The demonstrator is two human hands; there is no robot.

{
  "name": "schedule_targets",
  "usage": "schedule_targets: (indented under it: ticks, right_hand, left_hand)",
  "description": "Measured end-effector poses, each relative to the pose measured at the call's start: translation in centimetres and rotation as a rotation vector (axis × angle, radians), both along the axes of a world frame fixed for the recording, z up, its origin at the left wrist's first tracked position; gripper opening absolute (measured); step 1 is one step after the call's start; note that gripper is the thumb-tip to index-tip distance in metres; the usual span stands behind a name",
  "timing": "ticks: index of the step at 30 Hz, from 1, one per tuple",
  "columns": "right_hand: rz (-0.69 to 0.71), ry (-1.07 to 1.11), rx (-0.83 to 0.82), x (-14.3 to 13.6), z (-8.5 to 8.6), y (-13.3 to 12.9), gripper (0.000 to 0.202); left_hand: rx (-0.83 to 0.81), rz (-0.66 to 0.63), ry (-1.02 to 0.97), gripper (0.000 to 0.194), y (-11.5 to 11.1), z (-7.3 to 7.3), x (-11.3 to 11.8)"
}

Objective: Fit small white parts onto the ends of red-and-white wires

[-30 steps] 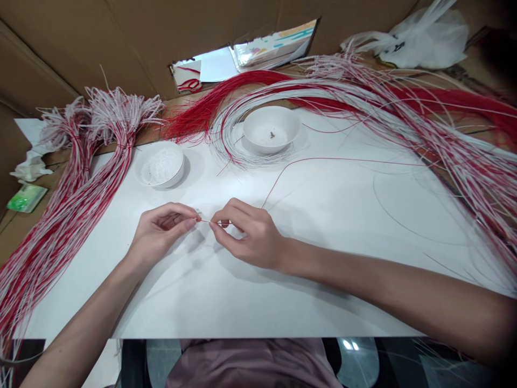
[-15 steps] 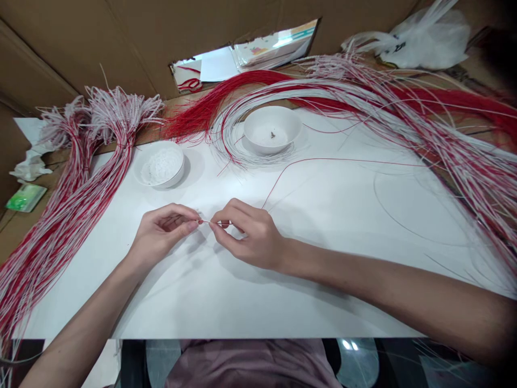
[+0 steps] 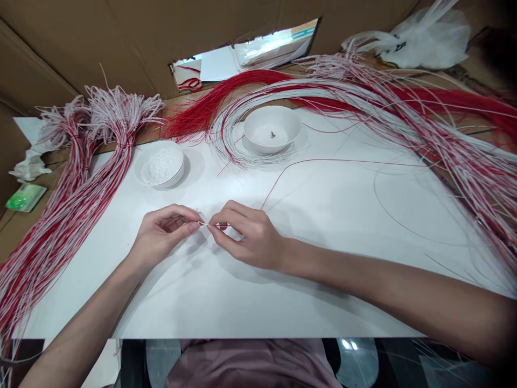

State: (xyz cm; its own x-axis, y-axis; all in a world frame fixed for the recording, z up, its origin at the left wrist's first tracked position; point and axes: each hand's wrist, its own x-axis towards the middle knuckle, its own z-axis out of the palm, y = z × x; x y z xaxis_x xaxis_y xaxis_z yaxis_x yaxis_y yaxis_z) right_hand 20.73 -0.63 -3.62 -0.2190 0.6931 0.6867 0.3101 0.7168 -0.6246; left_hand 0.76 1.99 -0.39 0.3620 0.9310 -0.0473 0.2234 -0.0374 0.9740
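Note:
My left hand (image 3: pixel 167 229) pinches the ends of thin red and white wires between thumb and forefinger. Close beside it, my right hand (image 3: pixel 244 229) pinches the same wires, and a short pale stretch shows between the fingertips. From behind my right hand a red wire (image 3: pixel 307 160) curves up and away to the right, with a fainter white one near it. Both hands are just above the white board (image 3: pixel 258 312). Whether the wires are twisted together is too small to tell.
A bowl of small white pieces (image 3: pixel 161 164) and a nearly bare bowl (image 3: pixel 273 128) stand behind my hands. Red and white wire bundles (image 3: pixel 97 156) lie at left. Loose red strands (image 3: pixel 226 94) and more wires (image 3: pixel 456 124) arch across the back and right. A plastic bag (image 3: pixel 428 40) sits at back right.
My right fingertips have shifted very slightly left toward my left hand. The wire between the fingertips now looks paler. All else stays in place.

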Motion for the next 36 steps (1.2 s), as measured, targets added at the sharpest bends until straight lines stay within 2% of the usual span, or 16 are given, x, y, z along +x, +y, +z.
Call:
schedule_targets:
  ticks: [12, 29, 36]
  right_hand:
    - [0.015, 0.003, -0.006, 0.0, -0.04, 0.0, 0.01]
    - [0.033, -0.009, -0.018, -0.05, -0.22, 0.02, 0.009]
    - [0.041, -0.061, -0.064, 0.1, -0.44, 0.04, 0.012]
  left_hand:
    - [0.024, -0.014, 0.005, 0.008, -0.21, 0.33, 0.04]
    - [0.199, -0.106, 0.073, 0.007, -0.44, -0.04, 0.12]
    - [0.197, -0.061, 0.144, 0.007, -0.19, -0.12, -0.09]
